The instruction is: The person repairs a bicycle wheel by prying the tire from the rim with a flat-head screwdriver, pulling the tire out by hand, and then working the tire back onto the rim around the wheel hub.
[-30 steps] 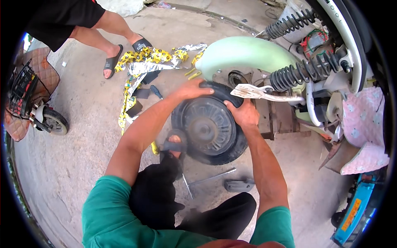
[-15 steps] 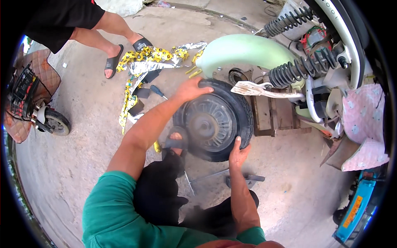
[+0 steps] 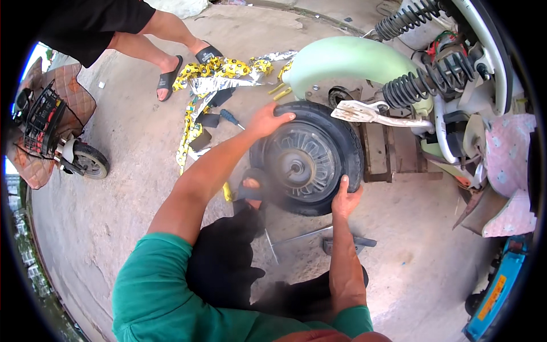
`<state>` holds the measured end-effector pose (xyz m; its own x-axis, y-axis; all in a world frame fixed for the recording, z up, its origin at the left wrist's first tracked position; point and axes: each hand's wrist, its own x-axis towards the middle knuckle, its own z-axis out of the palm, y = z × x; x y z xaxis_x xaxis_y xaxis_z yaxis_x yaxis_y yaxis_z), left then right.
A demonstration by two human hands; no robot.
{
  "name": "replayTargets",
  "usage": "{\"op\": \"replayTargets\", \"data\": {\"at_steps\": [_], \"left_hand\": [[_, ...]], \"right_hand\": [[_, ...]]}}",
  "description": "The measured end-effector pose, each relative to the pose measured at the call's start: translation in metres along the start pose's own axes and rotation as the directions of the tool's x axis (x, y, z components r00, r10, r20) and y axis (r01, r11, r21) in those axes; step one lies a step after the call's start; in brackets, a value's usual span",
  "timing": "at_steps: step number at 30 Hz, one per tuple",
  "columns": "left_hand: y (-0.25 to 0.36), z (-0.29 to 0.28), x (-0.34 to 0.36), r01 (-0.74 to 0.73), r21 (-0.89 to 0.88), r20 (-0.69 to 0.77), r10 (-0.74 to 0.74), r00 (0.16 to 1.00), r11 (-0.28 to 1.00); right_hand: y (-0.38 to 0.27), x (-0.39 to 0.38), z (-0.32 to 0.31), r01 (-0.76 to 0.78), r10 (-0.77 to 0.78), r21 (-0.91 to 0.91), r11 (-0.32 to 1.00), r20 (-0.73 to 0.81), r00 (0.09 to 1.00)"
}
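Note:
A scooter wheel point(image 3: 305, 185) with a black tyre and a grey ribbed hub stands tilted between my two hands, its hub face and central axle turned up toward me. My left hand point(image 3: 269, 121) grips the tyre at its upper left, the thumb lying over the tread edge and the fingers hidden behind. At the lower right my right hand point(image 3: 346, 200) clasps the tyre, thumb on top. Just beside the wheel is the end of a rusty white swingarm point(image 3: 364, 113); I cannot tell whether they touch. A hazy patch blurs the wheel's left side.
A pale green mudguard point(image 3: 336, 57) and coil shock absorbers point(image 3: 424, 85) lie beyond. Left of the wheel are a screwdriver point(image 3: 229, 117) and yellow patterned foil cloth point(image 3: 228, 68). Metal rods point(image 3: 302, 234) lie near my legs. Another person's sandalled foot point(image 3: 167, 80) is at far left.
The whole view has shifted, so the scene sits slightly further right and higher. The wheel's hub and axle look sharper than before. Both hands keep their hold on the tyre.

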<state>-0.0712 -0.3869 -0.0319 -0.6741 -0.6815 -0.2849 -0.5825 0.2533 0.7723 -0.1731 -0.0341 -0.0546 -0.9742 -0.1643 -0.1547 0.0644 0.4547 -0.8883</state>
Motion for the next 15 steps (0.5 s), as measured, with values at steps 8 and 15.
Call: {"op": "replayTargets", "data": {"at_steps": [8, 15], "left_hand": [[-0.043, 0.009, -0.07, 0.209, 0.033, -0.135, -0.203, 0.97, 0.977], [-0.105, 0.027, -0.125, 0.422, -0.466, 0.143, -0.405, 0.903, 0.778]], "right_hand": [[-0.05, 0.073, -0.016, 0.204, -0.111, -0.349, 0.915, 0.269, 0.957], [-0.141, 0.112, 0.015, 0.458, -0.142, -0.44, 0.772, 0.583, 0.8]]}}
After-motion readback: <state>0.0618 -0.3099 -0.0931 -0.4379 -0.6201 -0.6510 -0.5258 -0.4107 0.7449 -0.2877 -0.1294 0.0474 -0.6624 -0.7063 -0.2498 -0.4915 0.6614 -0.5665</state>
